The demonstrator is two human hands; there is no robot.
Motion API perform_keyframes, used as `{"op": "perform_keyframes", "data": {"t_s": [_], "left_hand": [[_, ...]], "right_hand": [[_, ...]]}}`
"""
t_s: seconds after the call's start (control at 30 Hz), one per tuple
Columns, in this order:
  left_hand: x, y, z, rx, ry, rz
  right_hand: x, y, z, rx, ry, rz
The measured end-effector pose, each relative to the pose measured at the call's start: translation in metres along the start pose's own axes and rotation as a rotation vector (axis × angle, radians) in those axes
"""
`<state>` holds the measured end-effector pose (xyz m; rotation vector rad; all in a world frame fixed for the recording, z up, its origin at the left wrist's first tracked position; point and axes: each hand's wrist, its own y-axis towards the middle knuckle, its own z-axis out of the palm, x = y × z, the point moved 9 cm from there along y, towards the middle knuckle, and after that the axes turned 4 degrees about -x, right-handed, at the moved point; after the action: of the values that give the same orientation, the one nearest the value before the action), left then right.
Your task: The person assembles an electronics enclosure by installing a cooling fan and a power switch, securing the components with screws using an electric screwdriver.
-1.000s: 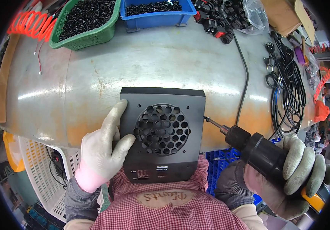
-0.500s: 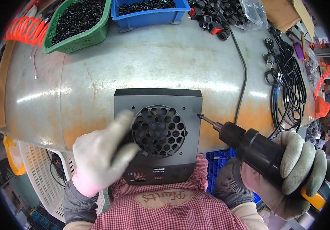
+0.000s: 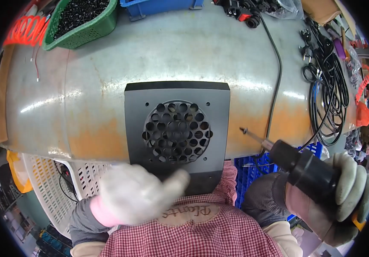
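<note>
A dark grey metal panel (image 3: 218,128) with a round grille of holes and small corner holes lies partly on the table, its near end over my lap. At its near left edge is my left hand (image 3: 131,195) in a white glove, smeared by motion; one digit points right across the panel's lower part. Whether it touches the panel I cannot tell. My gloved right hand (image 3: 351,192) is closed round a black electric screwdriver (image 3: 296,160), held to the right of the panel. A small dark screw (image 3: 243,130) sits on the bit's tip, apart from the panel.
A green basket (image 3: 103,28) of black screws and a blue bin (image 3: 163,7) stand at the far side of the metal table (image 3: 94,77). Black cables (image 3: 328,103) lie on the right. A white crate (image 3: 45,184) and a blue crate (image 3: 248,184) stand below the near edge.
My left hand has moved from beside the grille down to the panel's near end. The screwdriver has drawn right, away from the panel's edge. The whole view has shifted slightly.
</note>
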<state>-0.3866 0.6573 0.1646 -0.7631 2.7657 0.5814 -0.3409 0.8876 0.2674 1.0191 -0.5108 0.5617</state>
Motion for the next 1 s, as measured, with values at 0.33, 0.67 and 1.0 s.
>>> {"op": "perform_keyframes", "data": {"t_s": [0.33,0.67,1.0], "left_hand": [[0.059,-0.011,-0.021,-0.210,-0.036,-0.347],[0.086,-0.008,0.014,-0.089,-0.168,-0.546],[0.088,-0.008,0.016,-0.036,-0.147,-0.574]], "right_hand": [[-0.042,-0.011,0.001,0.343,0.114,0.414],[-0.115,-0.109,-0.061,-0.035,-0.430,1.254],[-0.125,-0.113,-0.055,0.047,-0.430,1.276]]}}
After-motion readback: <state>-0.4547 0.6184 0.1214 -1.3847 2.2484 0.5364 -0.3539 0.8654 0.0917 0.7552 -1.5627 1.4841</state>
